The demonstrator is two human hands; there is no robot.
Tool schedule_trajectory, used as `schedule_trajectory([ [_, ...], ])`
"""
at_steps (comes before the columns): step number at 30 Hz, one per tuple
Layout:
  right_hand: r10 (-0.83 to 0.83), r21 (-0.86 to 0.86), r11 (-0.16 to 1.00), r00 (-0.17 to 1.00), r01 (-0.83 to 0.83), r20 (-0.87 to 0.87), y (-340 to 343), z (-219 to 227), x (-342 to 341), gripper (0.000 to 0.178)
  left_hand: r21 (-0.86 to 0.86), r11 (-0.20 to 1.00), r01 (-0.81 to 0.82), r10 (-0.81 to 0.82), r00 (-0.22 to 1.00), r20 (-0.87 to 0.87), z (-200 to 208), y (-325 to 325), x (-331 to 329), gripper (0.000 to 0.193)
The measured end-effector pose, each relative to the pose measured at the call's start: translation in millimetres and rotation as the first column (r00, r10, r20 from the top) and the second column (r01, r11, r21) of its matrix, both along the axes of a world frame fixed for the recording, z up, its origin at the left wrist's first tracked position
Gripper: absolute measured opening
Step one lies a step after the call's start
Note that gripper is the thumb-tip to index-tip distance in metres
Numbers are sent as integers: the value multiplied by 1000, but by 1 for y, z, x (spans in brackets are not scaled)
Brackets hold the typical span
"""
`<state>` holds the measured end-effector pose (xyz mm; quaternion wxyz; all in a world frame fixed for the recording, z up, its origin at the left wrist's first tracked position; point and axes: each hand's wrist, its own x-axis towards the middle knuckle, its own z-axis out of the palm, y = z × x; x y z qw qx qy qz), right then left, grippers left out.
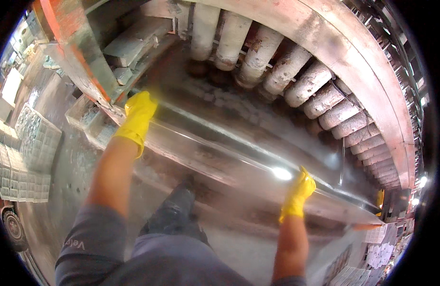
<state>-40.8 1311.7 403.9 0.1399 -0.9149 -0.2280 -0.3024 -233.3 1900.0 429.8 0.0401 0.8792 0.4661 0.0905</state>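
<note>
1. Firstly, the left grip (141, 110), yellow-gloved, is at the upper-left part of a long metal edge (229, 135); its fingers are blurred, so I cannot tell if they are spread or pinching.
2. The right grip (300, 187), also yellow-gloved, is at the same metal edge, well apart from the left one; one digit points upward, but whether the others pinch the metal, I cannot tell.
3. Between both grips, the metal edge runs slantwise, and a bright reflection (281, 173) is just beside the right grip, on its left.
4. Beyond the grips are a row of thick, stained grey cylinders (260, 55) and a curved pale beam (334, 35).
5. Near the left grip, above and to its left, stands an orange-and-grey post (81, 47).
6. Farther left from this grip are stacked white crates (22, 186).
7. Below the grips, between the forearms, a dark trouser leg (177, 207) is visible.
</note>
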Motion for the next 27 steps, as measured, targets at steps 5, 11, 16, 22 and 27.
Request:
schedule_trajectory([
  [5,-42,-45,998,999,42,-14,-7,-2,-1,41,15,1000,20,-20,1000,22,-2,-2,4,43],
  [11,-26,-44,999,1000,26,9,-14,-3,6,42,-19,1000,12,-12,1000,-10,9,-13,6,44],
  [16,-7,-53,999,1000,7,1,-9,1,6,43,-72,997,-27,26,999,-22,13,-13,5,47],
  [22,-37,-42,998,999,36,-14,-8,10,3,44,-114,993,-34,25,997,-76,20,-20,12,49],
  [27,-3,-91,996,995,12,101,-5,7,2,39,-138,990,-31,17,994,-107,25,-19,11,51],
])
